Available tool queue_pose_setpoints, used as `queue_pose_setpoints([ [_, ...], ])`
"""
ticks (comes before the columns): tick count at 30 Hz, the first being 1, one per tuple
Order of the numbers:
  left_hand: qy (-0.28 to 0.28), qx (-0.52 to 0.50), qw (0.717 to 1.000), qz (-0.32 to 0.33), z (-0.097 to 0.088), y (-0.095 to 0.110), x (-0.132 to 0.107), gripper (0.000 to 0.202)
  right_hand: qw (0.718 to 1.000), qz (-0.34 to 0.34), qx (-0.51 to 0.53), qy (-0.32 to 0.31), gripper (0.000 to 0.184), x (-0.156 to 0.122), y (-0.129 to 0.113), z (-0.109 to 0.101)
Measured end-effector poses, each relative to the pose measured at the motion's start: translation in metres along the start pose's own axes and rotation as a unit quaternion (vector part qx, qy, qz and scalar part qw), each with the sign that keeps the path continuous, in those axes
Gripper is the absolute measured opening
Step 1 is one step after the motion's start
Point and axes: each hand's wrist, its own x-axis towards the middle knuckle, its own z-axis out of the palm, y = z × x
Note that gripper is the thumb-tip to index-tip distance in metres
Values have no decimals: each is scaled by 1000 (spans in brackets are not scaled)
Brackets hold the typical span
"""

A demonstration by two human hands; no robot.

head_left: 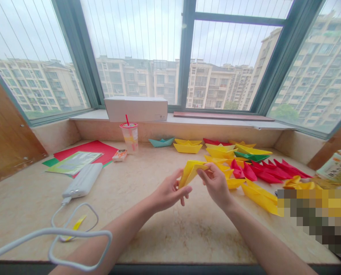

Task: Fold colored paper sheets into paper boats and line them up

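Observation:
A folded piece of yellow paper [189,173] is held up over the middle of the counter between both hands. My left hand [172,191] grips its lower left side, thumb in front and fingers partly behind the paper. At the upper right corner, my right hand [216,182] pinches the paper's edge between thumb and fingers. Just beyond the right hand stand finished paper boats: a yellow boat [188,147], a light blue boat [161,142], a green boat [252,157] and several red boats [269,172]. Another yellow boat [260,196] lies right of my right wrist.
On the left lie red paper sheets [87,147], a white power bank [83,180] and its looped cable [81,231]. A plastic cup with a red straw [130,138] stands behind a small orange-white packet [120,155]. A bottle [338,168] is far right; a white box [136,109] rests on the sill.

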Motion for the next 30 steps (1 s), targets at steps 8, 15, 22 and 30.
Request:
queue_pose_setpoints([
  [8, 50, 40, 998, -16, 7, -4, 2, 39, 998, -3, 45, 51, 71, 0, -3, 5],
  [15, 59, 76, 995, -18, 9, -13, 1, 48, 989, 56, 133, -18, 53, -1, -10, 10],
  [22, 51, 76, 996, 6, 9, -20, 0, 52, 986, 56, 134, -86, 30, 1, -15, 7],
  [30, 28, -198, 980, -17, 3, -10, 4, 59, 956, 90, 226, -162, 45, 4, -15, 0],
])
